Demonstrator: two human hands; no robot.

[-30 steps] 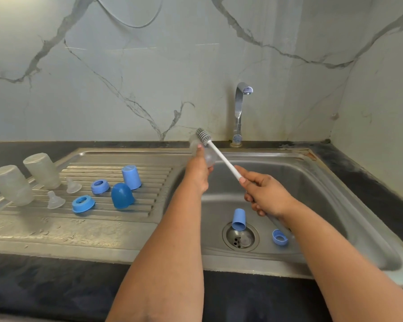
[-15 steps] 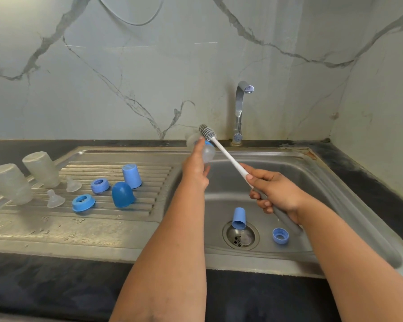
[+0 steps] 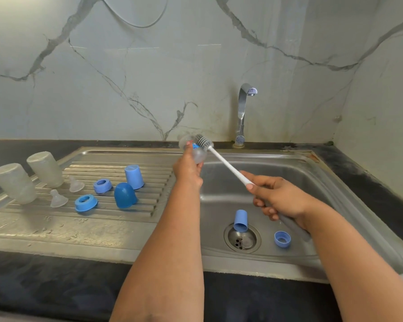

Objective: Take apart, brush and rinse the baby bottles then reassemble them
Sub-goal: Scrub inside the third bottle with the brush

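My left hand (image 3: 188, 171) has its grip curled round a clear baby bottle (image 3: 194, 151), held up over the far left corner of the sink (image 3: 349, 189). My right hand (image 3: 280, 201) has its grip clenched on the handle of the bottle brush (image 3: 223, 161), whose bristle head touches the bottle's upper end, beside a small blue patch I cannot make out.

I judge I am at the brushing step on this bottle. Two other bottles (image 3: 14, 182) stand upside down at the far left of the draining board (image 3: 33, 226), with two clear teats (image 3: 58, 199), two blue rings (image 3: 86, 202), a dark blue dome cap (image 3: 125, 195) and a lighter blue cap (image 3: 134, 176) laid out to their right. In the basin a blue cap (image 3: 240, 221) lies by the drain (image 3: 242, 239) and a blue ring (image 3: 282, 239) to its right.

Next, I reckon, the bristles must work over the bottle, then it goes to the tap (image 3: 242, 112), which shows no water running. The two pieces in the basin look not yet dealt with.
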